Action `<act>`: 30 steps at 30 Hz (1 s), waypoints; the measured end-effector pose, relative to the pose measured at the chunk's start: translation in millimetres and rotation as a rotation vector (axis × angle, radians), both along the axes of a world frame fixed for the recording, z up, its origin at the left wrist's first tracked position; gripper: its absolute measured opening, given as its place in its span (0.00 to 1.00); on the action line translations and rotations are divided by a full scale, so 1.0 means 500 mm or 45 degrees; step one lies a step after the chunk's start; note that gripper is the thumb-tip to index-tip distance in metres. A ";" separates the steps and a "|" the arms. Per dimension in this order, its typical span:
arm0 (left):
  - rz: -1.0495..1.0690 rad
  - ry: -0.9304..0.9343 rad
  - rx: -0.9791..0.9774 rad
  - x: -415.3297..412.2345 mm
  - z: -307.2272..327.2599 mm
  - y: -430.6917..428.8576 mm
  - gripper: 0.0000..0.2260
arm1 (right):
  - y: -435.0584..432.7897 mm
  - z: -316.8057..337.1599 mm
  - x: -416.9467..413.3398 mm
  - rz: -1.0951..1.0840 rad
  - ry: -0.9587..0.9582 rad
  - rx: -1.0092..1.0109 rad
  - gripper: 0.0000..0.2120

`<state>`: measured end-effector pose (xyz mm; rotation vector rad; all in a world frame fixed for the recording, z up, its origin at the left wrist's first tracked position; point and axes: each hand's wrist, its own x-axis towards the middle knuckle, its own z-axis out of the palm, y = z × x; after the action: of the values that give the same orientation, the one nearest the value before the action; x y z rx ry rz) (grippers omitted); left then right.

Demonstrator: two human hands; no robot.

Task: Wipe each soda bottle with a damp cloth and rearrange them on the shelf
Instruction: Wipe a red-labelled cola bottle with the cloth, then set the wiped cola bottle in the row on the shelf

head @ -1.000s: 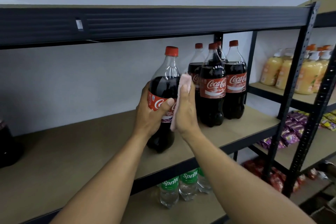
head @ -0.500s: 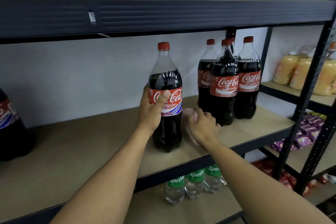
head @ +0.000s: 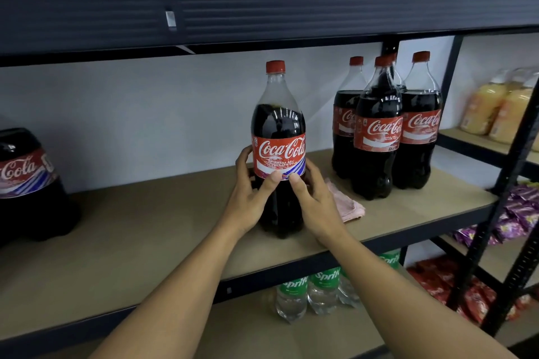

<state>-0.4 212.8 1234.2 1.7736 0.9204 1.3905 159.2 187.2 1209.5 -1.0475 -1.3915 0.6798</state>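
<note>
- Coca-Cola bottle (head: 278,148), large, red cap on, stands upright on the middle shelf board (head: 145,227), near its front edge, label facing us.
- Left hand (head: 250,195) grips the bottle from its left side: thumb lies across the lower edge of the label, fingers curl round behind.
- Right hand (head: 316,204) grips it from the right side in the same way: thumb on the label's lower edge, fingers wrapped out of sight. We note the two thumbs nearly meet at the front.
- Pink cloth (head: 350,205) lies crumpled on the board just right of the bottle, partly hidden by the right hand. Neither hand holds it; we cannot tell whether the hand touches it.
- Group of Coca-Cola bottles (head: 379,137) stands close together further right on the same board, apart from the held bottle.
- One more Coca-Cola bottle (head: 26,183) sits at the far left edge, cut off by the view.
- Sprite bottles (head: 306,291) stand on the shelf below.
- Orange bottles (head: 495,108) and snack packets (head: 519,213) fill the neighbouring rack at right.
</note>
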 end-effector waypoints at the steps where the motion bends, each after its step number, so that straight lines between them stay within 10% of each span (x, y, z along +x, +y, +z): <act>1: 0.002 0.007 0.001 -0.003 0.002 -0.003 0.33 | 0.001 -0.001 -0.002 -0.014 0.002 0.003 0.32; 30: 0.248 -0.110 -0.030 -0.234 -0.007 -0.069 0.28 | -0.001 0.007 -0.256 0.244 0.081 0.015 0.33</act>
<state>-117.4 178.2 1231.0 1.6274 1.0809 1.5589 31.1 186.7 1213.0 -0.8831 -1.4504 0.8366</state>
